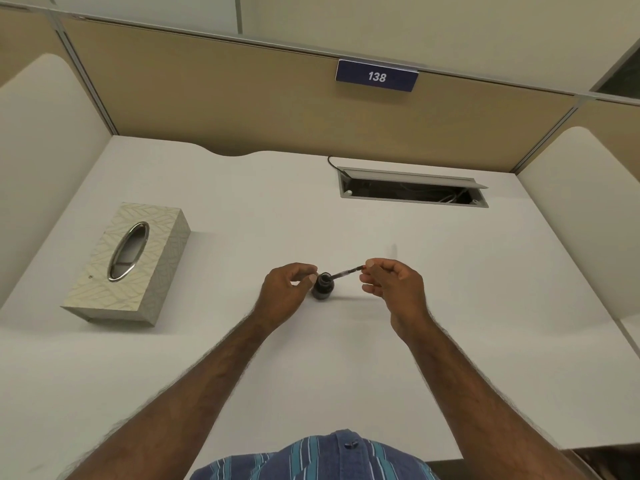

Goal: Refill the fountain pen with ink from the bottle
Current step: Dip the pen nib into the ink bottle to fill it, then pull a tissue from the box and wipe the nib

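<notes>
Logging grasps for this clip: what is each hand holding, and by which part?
Right hand pinches the fountain pen by its rear end, tip in the ink bottle. Left hand steadies the bottle at its neck.

A patterned tissue box (126,263) sits left on the white desk (485,271), cable tray (414,188) behind.

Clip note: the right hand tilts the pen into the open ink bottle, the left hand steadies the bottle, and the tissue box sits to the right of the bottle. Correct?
One slip: the tissue box sits to the left of the ink bottle, not the right, as the head view shows. The rest holds: the right hand tilts the pen into the open bottle and the left hand steadies it.
</notes>
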